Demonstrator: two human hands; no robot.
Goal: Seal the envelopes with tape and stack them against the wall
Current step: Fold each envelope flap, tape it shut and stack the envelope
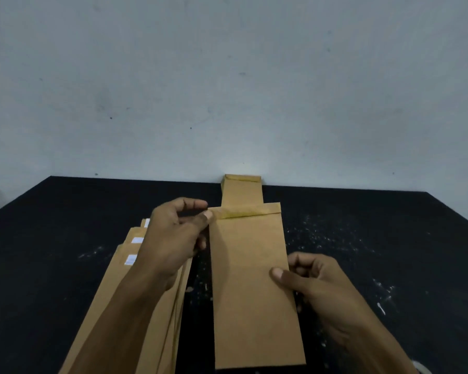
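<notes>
Holding the envelope [254, 279] above the counter [362, 238], the right hand [316, 282] clamped its fingers on one edge to steady it while the left hand [173, 238] pinched the taped flap [243, 210], likely pressing the seal; sealed stack [242, 190] sat against the wall [227, 90].

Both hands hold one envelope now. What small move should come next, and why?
Probably slide the held envelope forward onto the stack at the wall. Its flap already looks taped down; the left hand pinches its top corner and the right hand its side.
</notes>
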